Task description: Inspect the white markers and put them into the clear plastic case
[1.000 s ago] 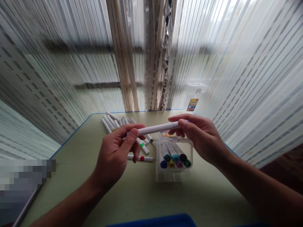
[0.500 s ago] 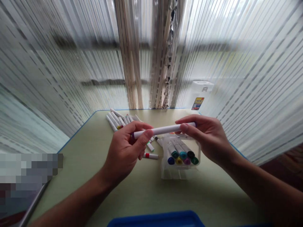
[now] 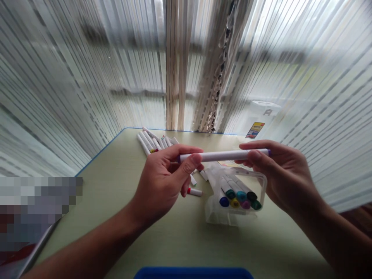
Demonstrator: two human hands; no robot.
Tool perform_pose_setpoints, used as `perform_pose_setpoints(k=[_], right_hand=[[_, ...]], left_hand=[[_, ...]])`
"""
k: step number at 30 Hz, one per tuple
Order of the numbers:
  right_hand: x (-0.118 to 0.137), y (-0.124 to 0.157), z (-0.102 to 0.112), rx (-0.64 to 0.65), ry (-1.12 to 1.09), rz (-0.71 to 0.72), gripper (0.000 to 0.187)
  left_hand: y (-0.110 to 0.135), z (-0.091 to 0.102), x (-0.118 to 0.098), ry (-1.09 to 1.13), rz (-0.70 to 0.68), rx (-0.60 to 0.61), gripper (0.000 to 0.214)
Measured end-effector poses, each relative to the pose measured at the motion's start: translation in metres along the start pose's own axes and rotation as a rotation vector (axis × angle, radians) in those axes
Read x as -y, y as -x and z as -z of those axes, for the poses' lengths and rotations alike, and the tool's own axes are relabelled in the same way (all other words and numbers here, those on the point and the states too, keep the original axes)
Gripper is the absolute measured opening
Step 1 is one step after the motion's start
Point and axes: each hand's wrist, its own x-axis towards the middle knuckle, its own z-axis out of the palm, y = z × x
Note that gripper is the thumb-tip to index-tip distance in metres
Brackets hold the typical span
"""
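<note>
A white marker (image 3: 222, 155) with purple ends is held level between my two hands, above the table. My left hand (image 3: 171, 168) pinches its left end between thumb and fingers. The right end is gripped by my right hand (image 3: 276, 164), thumb in front and fingers behind. Below the marker, a clear plastic case (image 3: 213, 221) lies on the table with its open end facing me. Several markers (image 3: 236, 190) are stacked inside it, showing blue, yellow, purple, teal, green and black ends.
A pile of loose white markers (image 3: 149, 141) lies at the back left of the green table (image 3: 110, 186). One red-banded marker (image 3: 196, 192) is beside the case. A clear lid (image 3: 266, 112) with a label stands at the back right. A blue object (image 3: 193, 273) is at the near edge.
The view has shifted, so the table, case and hands appear further right. Both hands still hold the same marker, which looks slightly more level.
</note>
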Motion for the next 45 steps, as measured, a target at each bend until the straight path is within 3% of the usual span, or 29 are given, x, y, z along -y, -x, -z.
perform_pose_setpoints(k=[7,17,27,33,38,45], right_hand=[[0.0023,-0.0046,-0.0042,-0.010,-0.062,0.003,0.012],[0.0002,-0.0053,-0.0045,0.007,-0.062,-0.003,0.028],[0.0007,-0.0074,-0.0037,-0.038,-0.027,-0.004,0.021],[-0.0008,-0.0055,-0.0004,0.008,-0.023,-0.023,0.019],[-0.0036,-0.0045,0.0020,0.055,-0.005,0.044,0.013],[-0.0032,-0.0042,0.0018,0.049,0.004,0.058,0.014]], left_hand=[[-0.0027,-0.0005,0.0011,0.060,0.013,0.015,0.022],[-0.0032,0.0015,0.0055,0.228,0.061,0.023,0.028],[-0.0024,0.0015,0.0034,0.042,0.030,0.056,0.024],[-0.0022,0.0028,0.0046,0.041,0.029,0.073,0.024],[-0.0019,0.0027,0.0066,0.007,0.024,0.014,0.023],[-0.0013,0.0017,0.0069,-0.051,0.015,0.020,0.020]])
